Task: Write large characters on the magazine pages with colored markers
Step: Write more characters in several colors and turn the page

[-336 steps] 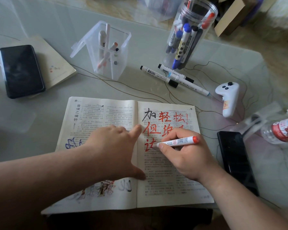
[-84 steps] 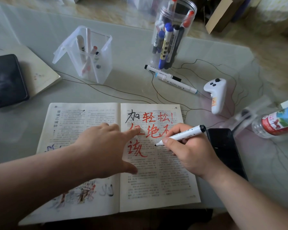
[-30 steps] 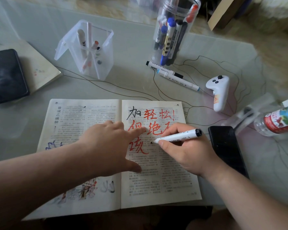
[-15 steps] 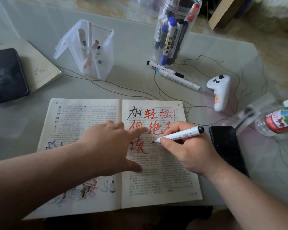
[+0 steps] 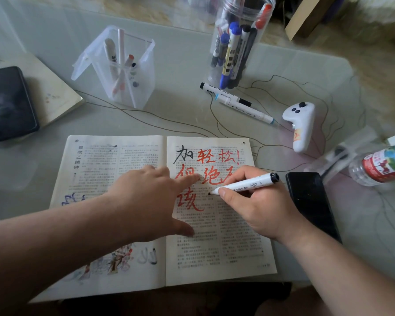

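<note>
The right hand (image 5: 258,201) grips a black marker (image 5: 244,183), tip on the magazine (image 5: 214,247). The left hand (image 5: 151,199) lies flat, fingers straight, holding the pages down.

We could not read the fine print of the magazine (image 5: 217,247), too small. The left hand (image 5: 146,201) covered the middle of its left page and part of one red character (image 5: 183,173); the right hand (image 5: 260,206) and its marker (image 5: 249,181) hid much of another. The bottle (image 5: 383,164) ran off the right edge, the jar (image 5: 242,42) off the top.
</note>
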`<state>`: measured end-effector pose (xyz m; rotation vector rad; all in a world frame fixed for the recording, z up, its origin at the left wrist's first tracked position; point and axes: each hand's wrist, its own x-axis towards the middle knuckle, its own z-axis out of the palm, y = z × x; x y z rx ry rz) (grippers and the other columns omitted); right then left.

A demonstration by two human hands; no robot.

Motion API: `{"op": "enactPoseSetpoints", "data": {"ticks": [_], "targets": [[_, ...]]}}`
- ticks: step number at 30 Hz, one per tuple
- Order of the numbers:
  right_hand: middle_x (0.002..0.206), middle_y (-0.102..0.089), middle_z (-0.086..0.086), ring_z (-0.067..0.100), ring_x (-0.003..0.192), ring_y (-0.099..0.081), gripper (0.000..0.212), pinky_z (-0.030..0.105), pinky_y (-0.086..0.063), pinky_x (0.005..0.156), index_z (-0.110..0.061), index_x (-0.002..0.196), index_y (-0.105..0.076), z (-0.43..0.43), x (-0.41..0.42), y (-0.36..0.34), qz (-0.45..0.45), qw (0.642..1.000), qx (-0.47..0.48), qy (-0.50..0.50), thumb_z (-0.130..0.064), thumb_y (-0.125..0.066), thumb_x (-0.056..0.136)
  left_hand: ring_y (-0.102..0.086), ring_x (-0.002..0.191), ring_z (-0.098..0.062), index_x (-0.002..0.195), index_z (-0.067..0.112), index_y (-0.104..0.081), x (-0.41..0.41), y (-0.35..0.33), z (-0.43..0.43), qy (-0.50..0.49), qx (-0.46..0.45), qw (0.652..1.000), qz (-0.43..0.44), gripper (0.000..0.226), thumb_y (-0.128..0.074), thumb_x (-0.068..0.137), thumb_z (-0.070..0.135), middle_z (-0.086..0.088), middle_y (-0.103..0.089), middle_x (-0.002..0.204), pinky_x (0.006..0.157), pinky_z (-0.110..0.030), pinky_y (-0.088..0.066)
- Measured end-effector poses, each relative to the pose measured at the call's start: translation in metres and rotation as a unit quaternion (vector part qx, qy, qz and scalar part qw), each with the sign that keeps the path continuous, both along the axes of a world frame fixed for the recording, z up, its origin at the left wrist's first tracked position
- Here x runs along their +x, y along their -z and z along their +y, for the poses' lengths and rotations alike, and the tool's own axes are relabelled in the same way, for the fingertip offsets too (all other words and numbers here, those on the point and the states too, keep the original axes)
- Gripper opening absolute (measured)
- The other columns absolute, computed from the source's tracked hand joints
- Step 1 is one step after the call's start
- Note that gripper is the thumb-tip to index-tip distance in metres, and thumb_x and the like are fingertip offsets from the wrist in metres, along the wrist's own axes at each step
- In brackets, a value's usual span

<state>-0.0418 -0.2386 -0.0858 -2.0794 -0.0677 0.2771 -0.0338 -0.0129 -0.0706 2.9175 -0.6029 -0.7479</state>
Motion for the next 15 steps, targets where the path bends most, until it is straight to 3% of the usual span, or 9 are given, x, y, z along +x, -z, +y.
{"op": "enactPoseSetpoints", "data": {"ticks": [10,15], "targets": [[0.06,-0.063,-0.011,0.004,0.055,-0.055,0.016,0.017,-0.042,0.055,-0.015,0.072,-0.067,-0.0004,0.0005,-0.0004,0.001,1.0,-0.003,0.015,-0.018,-0.08,0.08,-0.049,0.117,-0.018,0.15,0.057,0.009,0.0003,0.0006,0.0,-0.001,0.002,1.0,0.004,0.11,-0.047,0.064,0.097,0.007,-0.048,0.121,0.088,-0.034,-0.047],[0.066,-0.068,-0.012,0.005,0.061,-0.06,0.013,0.017,-0.044,0.058,-0.016,0.076,-0.071,-0.0004,0.0001,-0.0011,0.0,1.0,-0.017,-0.002,-0.018,-0.082,0.082,-0.049,0.116,-0.017,0.15,0.057,0.01,-0.0001,-0.0001,-0.0001,-0.001,0.001,1.0,0.007,0.111,-0.047,0.064,0.097,0.008,-0.048,0.121,0.09,-0.034,-0.048]]}}
